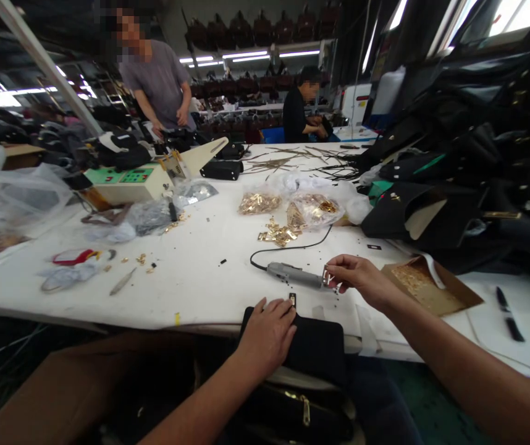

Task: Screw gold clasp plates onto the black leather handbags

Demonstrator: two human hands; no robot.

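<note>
A black bag (318, 346) with a gold zipper lies at the front edge of the white table. My left hand (269, 327) rests on its flap, fingers spread, beside a small dark plate with a light centre (293, 300). Between the thumb and fingers of my right hand (351, 278) is a small metal frame (326, 276), held just over the end of a grey electric screwdriver (295, 274). The screwdriver lies on the table with its black cord curving behind it.
Gold metal pieces (277, 233) and plastic bags of them (314, 210) sit behind the screwdriver. A cardboard tray (432, 287), a black-handled tool (509, 314) and piled black bags (436, 210) are at right. A machine (128, 182) stands left; two people work beyond the table.
</note>
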